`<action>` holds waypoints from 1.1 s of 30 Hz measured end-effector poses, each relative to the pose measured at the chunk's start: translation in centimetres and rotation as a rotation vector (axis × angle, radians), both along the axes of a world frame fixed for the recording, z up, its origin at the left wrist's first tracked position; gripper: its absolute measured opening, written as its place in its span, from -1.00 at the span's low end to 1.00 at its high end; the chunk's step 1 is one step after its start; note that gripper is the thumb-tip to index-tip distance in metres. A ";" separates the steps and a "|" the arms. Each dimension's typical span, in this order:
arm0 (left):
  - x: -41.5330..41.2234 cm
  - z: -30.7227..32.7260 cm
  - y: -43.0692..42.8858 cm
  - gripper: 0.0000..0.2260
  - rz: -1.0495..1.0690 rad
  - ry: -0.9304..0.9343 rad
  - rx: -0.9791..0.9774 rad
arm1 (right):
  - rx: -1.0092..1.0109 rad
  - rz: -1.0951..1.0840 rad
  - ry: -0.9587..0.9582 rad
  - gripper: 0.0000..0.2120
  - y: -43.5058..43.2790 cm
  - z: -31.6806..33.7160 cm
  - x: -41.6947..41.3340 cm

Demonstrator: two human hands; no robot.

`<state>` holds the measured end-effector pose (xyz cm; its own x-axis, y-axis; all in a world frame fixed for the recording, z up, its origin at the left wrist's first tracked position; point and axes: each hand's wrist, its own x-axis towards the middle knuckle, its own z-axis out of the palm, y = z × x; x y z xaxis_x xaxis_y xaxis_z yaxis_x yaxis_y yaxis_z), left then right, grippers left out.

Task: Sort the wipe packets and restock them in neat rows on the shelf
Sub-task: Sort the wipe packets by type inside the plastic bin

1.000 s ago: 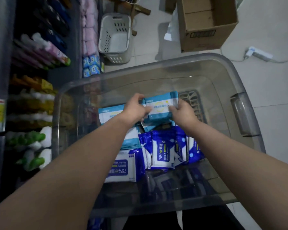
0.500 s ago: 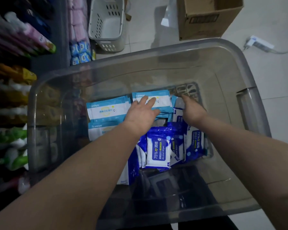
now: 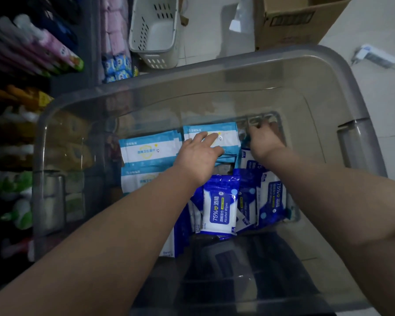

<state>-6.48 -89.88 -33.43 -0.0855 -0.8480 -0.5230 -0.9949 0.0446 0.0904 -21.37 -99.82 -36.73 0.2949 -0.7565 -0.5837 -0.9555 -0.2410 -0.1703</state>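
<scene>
A: What's on the far left?

B: The stocked shelf (image 3: 14, 103), bottles and tubes lying in rows. Just beside it is the clear bin (image 3: 214, 71), with all the wipe packets inside.

A: And inside, starting from the left?

B: Light-blue packets (image 3: 146, 149) lie flat against the bin's left side. Next comes the left hand (image 3: 198, 153), fingers straight and spread, resting palm-down on the top light-blue packet (image 3: 228, 133) in the far middle of the bin. It pinches nothing.

A: The right hand?

B: The right hand (image 3: 263, 139) is just beside that packet's right edge, fingers curled down toward the moulded grid in the bin's floor. I cannot tell whether they hold anything.

A: And the dark-blue ones?

B: The alcohol wipe packets (image 3: 219, 206) stand crowded together below both wrists, nearer the person, touching each other, with neither hand on them.
</scene>
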 end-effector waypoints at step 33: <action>8.5 4.4 7.9 -0.50 0.532 -0.109 -0.054 | 0.183 0.141 -0.120 -0.49 7.6 7.4 4.0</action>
<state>2.00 -81.98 -29.05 0.4149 -0.7855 -0.4592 -0.8850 -0.4655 -0.0033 -17.33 -92.26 -29.34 0.4650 -0.5879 -0.6619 -0.8851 -0.3249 -0.3333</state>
